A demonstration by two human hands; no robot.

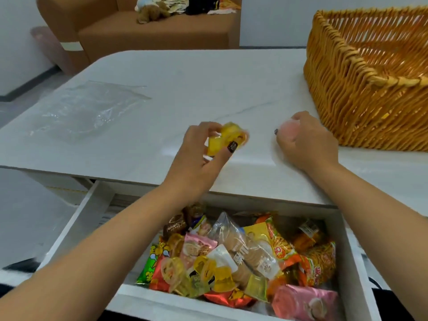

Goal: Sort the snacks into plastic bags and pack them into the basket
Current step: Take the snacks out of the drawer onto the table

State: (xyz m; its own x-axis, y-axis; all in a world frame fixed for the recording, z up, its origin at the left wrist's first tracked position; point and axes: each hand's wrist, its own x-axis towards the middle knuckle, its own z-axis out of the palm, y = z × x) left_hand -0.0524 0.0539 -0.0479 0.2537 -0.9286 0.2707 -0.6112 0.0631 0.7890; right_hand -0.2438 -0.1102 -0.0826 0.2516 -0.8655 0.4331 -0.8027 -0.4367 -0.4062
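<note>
Open drawer (76, 230) under the desk's near edge, packed with snacks: pink packet (305, 302) at near right, loose yellow jelly cups (215, 272) near the front, clear bag of round biscuits (240, 249) in the middle, orange noodle-snack packs (319, 260) on the right, green packet (148, 267) at the left, brown wrapped sweets (176, 224) at the back.

Both forearms reach over the drawer onto the desk (196, 89).

Left hand (199, 156) just past the desk's near edge, raised off the surface. Thumb and fingers (232, 147) curl round a yellow jelly (229, 136), pinching it; a second yellow cup seems to sit below it in the same grip, blurred, can't confirm.

Right hand (305, 144) to its right, near the same edge, fingers curled in round a pale pink jelly (288, 128). Only the top of it shows above the knuckles. Can't tell if the hand touches the desk.

Clear plastic bags (85, 110) lie flat toward the desk's left edge, well apart from both hands.

Wicker basket (361, 72) stands at the desk's far right corner, just beside the right hand; its inside is only partly in view.

Beyond the desk's far edge: brown sofa (148, 31) with a plush toy (150, 10) and piled cloth on the seat.
</note>
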